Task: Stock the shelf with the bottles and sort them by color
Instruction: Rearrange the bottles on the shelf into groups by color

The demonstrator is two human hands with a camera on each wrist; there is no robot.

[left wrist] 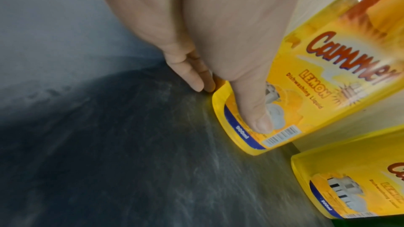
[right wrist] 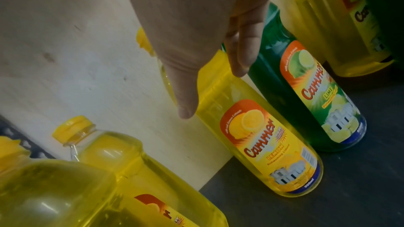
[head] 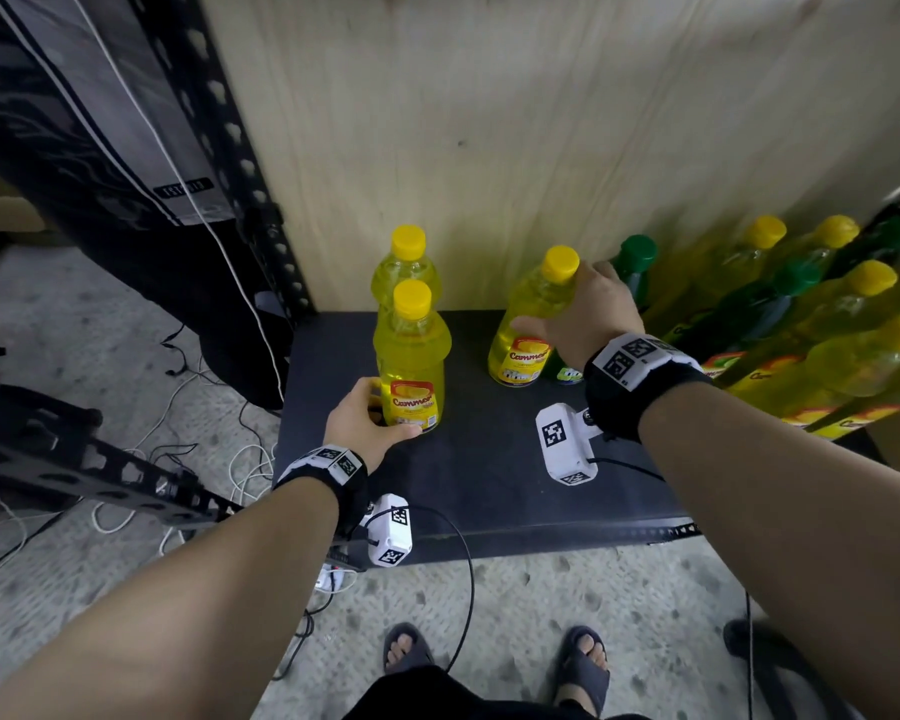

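Two yellow lemon bottles stand one behind the other at the left of the dark shelf board (head: pixel 489 491). My left hand (head: pixel 380 413) grips the front yellow bottle (head: pixel 411 356) low down; in the left wrist view the thumb (left wrist: pixel 255 110) presses its label (left wrist: pixel 317 78). My right hand (head: pixel 567 309) wraps the shoulder of another upright yellow bottle (head: pixel 528 324), seen in the right wrist view as the lemon bottle (right wrist: pixel 268 148). A green lime bottle (right wrist: pixel 317 103) stands right beside it.
Several yellow and green bottles (head: pixel 811 314) crowd the right end of the shelf. A plywood panel (head: pixel 541 122) backs the shelf, and a black perforated post (head: pixel 240 163) stands at its left. Cables lie on the floor (head: pixel 204 449).
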